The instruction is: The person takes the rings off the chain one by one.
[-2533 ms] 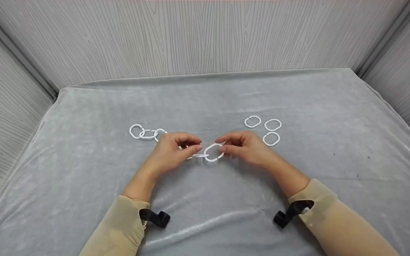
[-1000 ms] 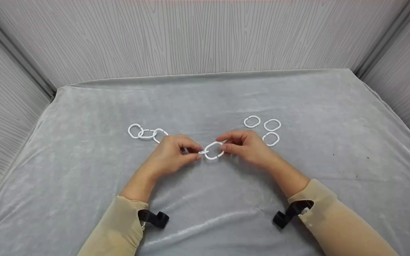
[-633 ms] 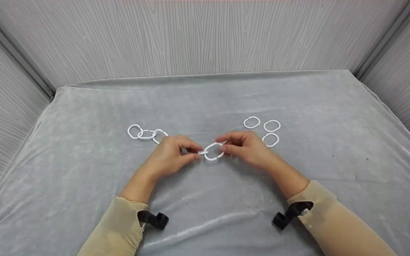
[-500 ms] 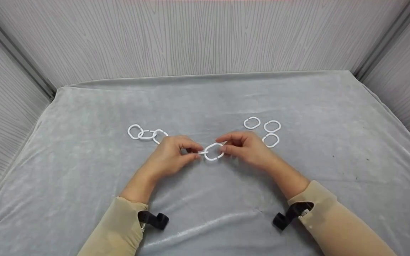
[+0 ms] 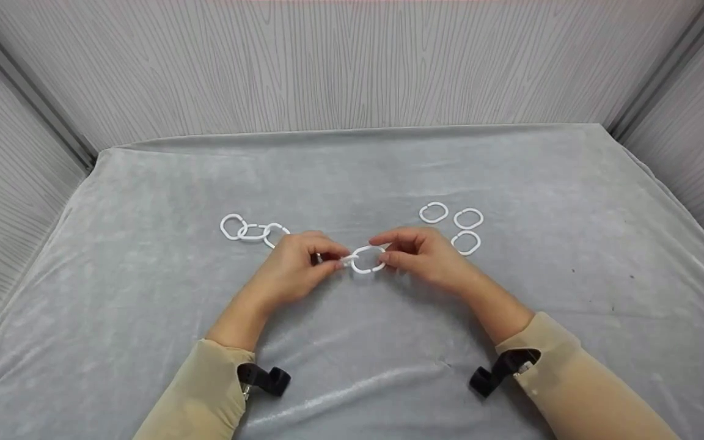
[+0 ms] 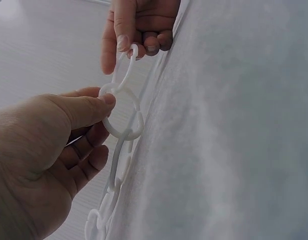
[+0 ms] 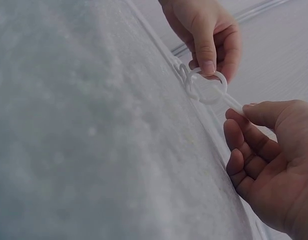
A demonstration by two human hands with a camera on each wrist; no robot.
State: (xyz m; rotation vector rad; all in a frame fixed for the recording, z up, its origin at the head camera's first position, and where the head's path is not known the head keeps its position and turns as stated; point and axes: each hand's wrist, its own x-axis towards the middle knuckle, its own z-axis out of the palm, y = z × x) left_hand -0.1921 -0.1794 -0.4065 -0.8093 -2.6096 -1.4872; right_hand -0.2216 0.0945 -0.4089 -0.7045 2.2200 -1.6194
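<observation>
My left hand (image 5: 291,266) pinches a white split plastic ring (image 6: 138,122) between thumb and fingers. Hooked through it is the end ring (image 5: 361,271), which my right hand (image 5: 422,256) pinches at its right side. The end ring's gap shows at its lower right in the head view. From the left-hand ring, more linked rings (image 6: 113,165) hang down in the left wrist view. The far part of this chain (image 5: 253,238) lies on the cloth behind my left hand, which hides its middle in the head view.
Several loose split rings lie beyond my right hand: one ring (image 5: 434,221) at the left, another (image 5: 469,228) at the right, and a third (image 5: 465,253) nearest. Grey cloth (image 5: 352,379) covers the table. Pale wood-grain panels (image 5: 352,67) stand at the back and both sides.
Since the earliest frame, my left fingertips have shifted right, onto the ring joined to the end ring. In the last half second the end ring has tilted slightly. The right hand stays nearly in place.
</observation>
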